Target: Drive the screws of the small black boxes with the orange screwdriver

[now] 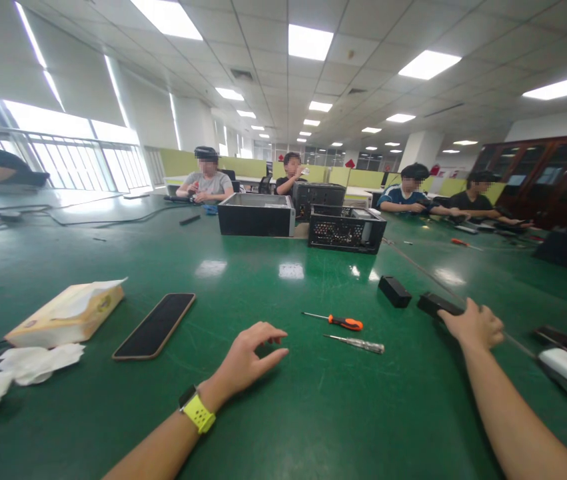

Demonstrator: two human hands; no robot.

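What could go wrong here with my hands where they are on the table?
The right hand rests on a black block beside a thin cable; pulling the block may snag it. The left hand hovers near two loose screwdrivers, which a sweep could roll away. The phone could get scratched.

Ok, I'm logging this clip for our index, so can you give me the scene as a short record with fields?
Setting: open office, large green table
Left hand: empty, fingers spread just above the table, yellow watch on the wrist
Right hand: resting on a flat black box
Between the hands: orange-handled screwdriver, clear-handled screwdriver
Left side: phone face up, tissue box, crumpled tissues
Further back: two open computer cases, seated people
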